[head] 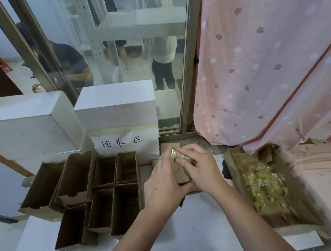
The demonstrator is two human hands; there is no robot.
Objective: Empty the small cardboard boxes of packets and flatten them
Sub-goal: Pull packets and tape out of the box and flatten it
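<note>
A small cardboard box (180,174) sits between my two hands at the middle of the white surface. My left hand (163,186) grips its left side. My right hand (200,169) pinches a clear, yellowish packet (179,153) at the box's top opening. To the right, a wide open cardboard box (239,157) holds a heap of the same yellowish packets (264,185). Several empty open small boxes (114,187) stand in a cluster on the left.
Two white boxes (118,105) stand at the back, one with a handwritten paper label (122,143). A glass sliding door (116,50) is behind, with people beyond it. A pink patterned curtain (264,59) hangs on the right.
</note>
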